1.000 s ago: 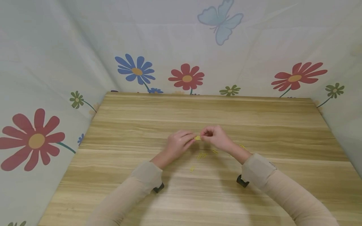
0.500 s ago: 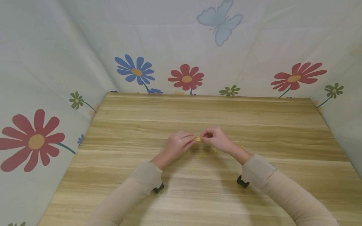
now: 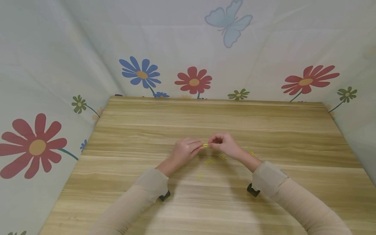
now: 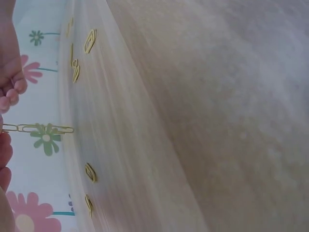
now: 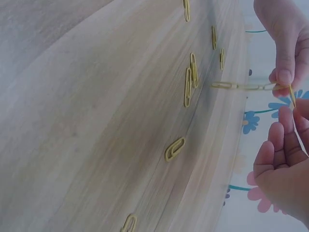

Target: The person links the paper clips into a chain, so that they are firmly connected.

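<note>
In the head view my left hand (image 3: pixel 184 150) and right hand (image 3: pixel 224 143) meet over the middle of the table, fingertips a small gap apart. A yellow paper clip (image 3: pixel 205 145) spans that gap. The left thumb and fingers pinch one end of it, the right thumb and forefinger the other, as the right wrist view also shows. From the left fingertips hangs a short chain of linked paper clips (image 5: pixel 222 84), its lower end over the table. The right hand's other fingers (image 5: pixel 275 140) are loosely bent. How the held clip joins the chain is hidden by the fingertips.
Several loose yellow paper clips lie on the wooden table (image 3: pixel 147 120): a pair (image 3: pixel 207 162) below the hands, one clip (image 3: pixel 199 176) nearer me, another clip (image 3: pixel 223 158) under the right hand, and a clip (image 3: pixel 251 152) beyond the right wrist. A flower-printed curtain (image 3: pixel 258 58) surrounds the table.
Both hands, with the paper clip between them, have shifted very slightly towards me. The loose clips have not moved.
</note>
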Motion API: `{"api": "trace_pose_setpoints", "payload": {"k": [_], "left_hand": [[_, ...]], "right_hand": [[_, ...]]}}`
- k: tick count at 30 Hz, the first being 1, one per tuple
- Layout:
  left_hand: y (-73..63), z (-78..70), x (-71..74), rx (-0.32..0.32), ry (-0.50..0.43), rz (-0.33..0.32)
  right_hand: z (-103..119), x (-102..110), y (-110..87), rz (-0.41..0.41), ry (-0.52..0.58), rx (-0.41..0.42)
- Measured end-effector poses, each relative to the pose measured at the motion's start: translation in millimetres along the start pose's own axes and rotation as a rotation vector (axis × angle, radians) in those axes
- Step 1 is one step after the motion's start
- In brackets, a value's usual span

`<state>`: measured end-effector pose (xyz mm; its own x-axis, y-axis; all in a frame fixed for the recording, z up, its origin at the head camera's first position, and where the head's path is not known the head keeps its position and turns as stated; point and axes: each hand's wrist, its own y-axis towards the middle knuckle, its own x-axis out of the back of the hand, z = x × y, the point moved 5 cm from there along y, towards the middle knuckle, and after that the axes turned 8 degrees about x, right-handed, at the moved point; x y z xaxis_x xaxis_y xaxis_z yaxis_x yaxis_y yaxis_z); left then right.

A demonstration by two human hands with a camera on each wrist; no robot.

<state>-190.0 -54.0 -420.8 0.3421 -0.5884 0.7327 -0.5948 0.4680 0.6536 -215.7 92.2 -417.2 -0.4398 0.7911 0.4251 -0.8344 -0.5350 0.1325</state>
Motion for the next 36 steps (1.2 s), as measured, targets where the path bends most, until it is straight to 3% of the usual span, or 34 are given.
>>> {"api": "trace_pose_setpoints", "payload": {"k": [7, 16, 23, 30, 36], "left_hand": [[-4.0, 3.8, 1.4, 0.003, 0.014, 0.01], [-5.3, 5.9, 3.0, 0.001, -0.006, 0.021], [-5.4, 9.0, 3.9, 0.022, 0.0, 0.027], [-3.3, 9.9, 6.2, 0.032, 0.006, 0.024], [-2.8, 10.0, 7.8, 0.035, 0.014, 0.027]], "right_hand": [[-9.7, 9.7, -8.0, -0.02, -0.055, 0.021], [-23.8, 18.2, -23.2, 0.073, -0.225, 0.014], [-38.0, 17.6, -33.7, 0.128, -0.363, -0.075], [-45.8, 12.3, -37.7, 0.138, -0.463, -0.044], [-51.5, 9.1, -39.3, 0.131, -0.495, -0.07]]}}
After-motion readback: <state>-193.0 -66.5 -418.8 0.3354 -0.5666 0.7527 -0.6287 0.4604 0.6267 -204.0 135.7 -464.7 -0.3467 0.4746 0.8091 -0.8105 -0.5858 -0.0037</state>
